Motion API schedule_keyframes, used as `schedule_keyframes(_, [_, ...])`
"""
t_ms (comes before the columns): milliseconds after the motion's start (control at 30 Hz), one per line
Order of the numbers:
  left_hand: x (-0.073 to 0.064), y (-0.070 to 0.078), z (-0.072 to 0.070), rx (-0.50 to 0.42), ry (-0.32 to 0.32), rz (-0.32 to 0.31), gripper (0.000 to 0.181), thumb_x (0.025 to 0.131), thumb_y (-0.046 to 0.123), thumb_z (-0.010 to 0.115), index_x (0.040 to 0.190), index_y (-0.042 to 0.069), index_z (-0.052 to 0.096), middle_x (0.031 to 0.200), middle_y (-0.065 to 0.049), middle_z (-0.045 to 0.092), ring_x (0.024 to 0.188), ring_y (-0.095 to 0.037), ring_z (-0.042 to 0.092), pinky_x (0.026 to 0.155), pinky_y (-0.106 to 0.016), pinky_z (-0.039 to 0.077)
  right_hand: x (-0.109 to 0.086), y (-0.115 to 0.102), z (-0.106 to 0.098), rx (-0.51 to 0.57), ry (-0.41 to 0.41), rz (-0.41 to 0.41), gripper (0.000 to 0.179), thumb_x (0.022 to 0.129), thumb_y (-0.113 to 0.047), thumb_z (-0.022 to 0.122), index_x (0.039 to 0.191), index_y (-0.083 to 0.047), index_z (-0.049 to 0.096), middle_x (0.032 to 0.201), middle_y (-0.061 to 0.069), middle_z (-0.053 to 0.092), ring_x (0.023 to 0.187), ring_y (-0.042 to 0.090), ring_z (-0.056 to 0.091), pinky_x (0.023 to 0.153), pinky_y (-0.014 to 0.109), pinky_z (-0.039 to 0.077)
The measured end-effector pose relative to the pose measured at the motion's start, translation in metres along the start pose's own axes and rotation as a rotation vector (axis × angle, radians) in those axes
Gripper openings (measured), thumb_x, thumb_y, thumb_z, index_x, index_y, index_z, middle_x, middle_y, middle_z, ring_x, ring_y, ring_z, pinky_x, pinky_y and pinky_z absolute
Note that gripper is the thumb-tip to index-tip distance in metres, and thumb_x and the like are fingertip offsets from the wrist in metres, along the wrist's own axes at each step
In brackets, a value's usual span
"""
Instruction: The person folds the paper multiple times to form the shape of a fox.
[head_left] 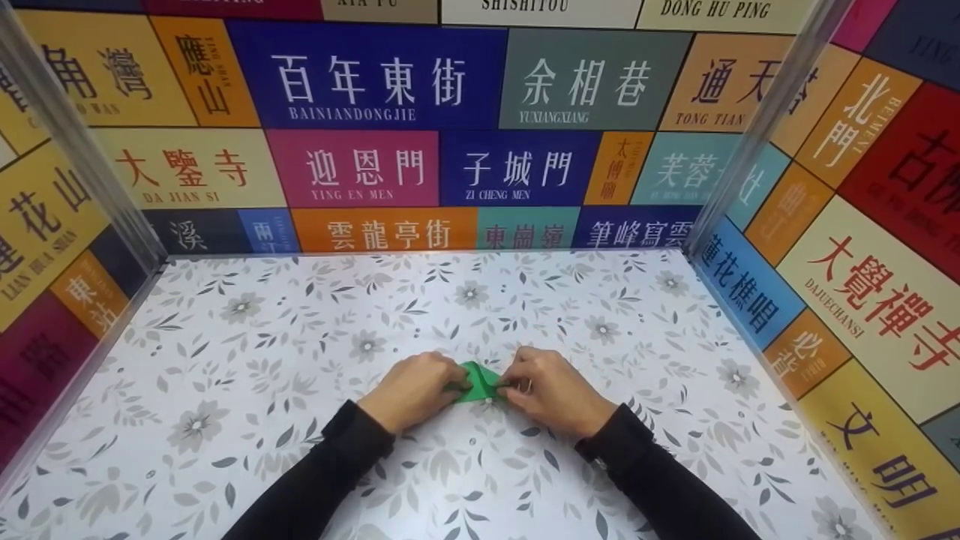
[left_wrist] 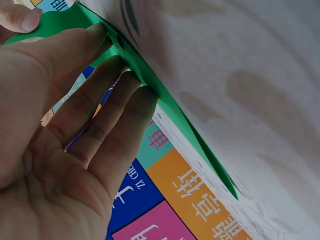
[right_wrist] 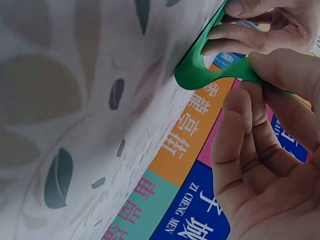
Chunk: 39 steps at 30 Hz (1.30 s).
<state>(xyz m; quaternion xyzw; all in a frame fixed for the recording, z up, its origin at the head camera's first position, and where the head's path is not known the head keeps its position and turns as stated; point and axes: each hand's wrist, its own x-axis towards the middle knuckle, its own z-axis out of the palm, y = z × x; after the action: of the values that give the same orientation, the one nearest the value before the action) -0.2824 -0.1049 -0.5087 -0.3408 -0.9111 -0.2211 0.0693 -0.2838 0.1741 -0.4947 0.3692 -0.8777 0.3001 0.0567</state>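
A small sheet of green paper (head_left: pixel 477 381) lies partly folded on the floral-patterned table, between the two hands. My left hand (head_left: pixel 418 390) holds its left side, with the thumb and fingertips close together on the paper near the tabletop. The right hand (head_left: pixel 553 390) pinches a raised part of the sheet between thumb and index finger. In the right wrist view, the green paper (right_wrist: pixel 192 72) bends up in a rounded curve toward that pinch. A long, narrow folded edge of the paper (left_wrist: pixel 187 127) runs past the left fingertips in the left wrist view.
The white table (head_left: pixel 187 360) carries a grey leaf and flower print. Upright panels of coloured blocks with Chinese lettering (head_left: pixel 367 79) enclose its back and both sides. Clear strips (head_left: pixel 739 172) line the corners. Dark sleeves (head_left: pixel 307 480) cover both forearms.
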Motion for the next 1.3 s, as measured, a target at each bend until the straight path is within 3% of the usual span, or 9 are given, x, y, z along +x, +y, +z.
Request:
schedule_keyframes(233, [-0.001,0.0,-0.001,0.007,0.012,0.009,0.011,0.097,0.008,0.091,0.104,0.017,0.091,0.105,0.001,0.091,0.104,-0.027,0.085,0.094,-0.049,0.072,-0.001,-0.001,0.005,-0.012,-0.015,-0.036,0.01,0.097,-0.007,0.091,0.105,-0.013,0.093,0.093,-0.001,0.073,0.08,0.006,0.065,0.071,0.023,0.06])
schedule_keyframes(500, [-0.003,-0.001,-0.002,0.005,0.011,0.022,0.013,0.097,0.008,0.09,0.107,0.016,0.092,0.107,0.001,0.091,0.105,-0.027,0.085,0.096,-0.048,0.071,0.0,-0.002,0.009,-0.041,-0.05,-0.061,0.009,0.099,-0.008,0.091,0.107,-0.011,0.092,0.115,0.006,0.081,0.104,0.02,0.081,0.093,0.035,0.07])
schedule_keyframes(767, [-0.003,-0.001,-0.002,0.006,0.018,0.033,0.013,0.096,0.007,0.091,0.105,0.016,0.092,0.107,0.0,0.091,0.104,-0.027,0.085,0.097,-0.048,0.07,0.0,-0.004,0.011,-0.026,-0.087,-0.063,0.01,0.1,-0.006,0.089,0.109,-0.009,0.092,0.126,0.011,0.086,0.119,0.028,0.083,0.105,0.044,0.07])
schedule_keyframes(1300, [-0.001,-0.003,-0.002,-0.01,0.002,0.058,0.008,0.098,0.007,0.09,0.098,0.015,0.089,0.101,0.0,0.09,0.099,-0.025,0.086,0.094,-0.046,0.071,-0.001,-0.003,0.014,-0.006,-0.128,-0.081,0.012,0.102,-0.006,0.087,0.114,-0.006,0.091,0.128,0.012,0.085,0.119,0.027,0.084,0.104,0.039,0.071])
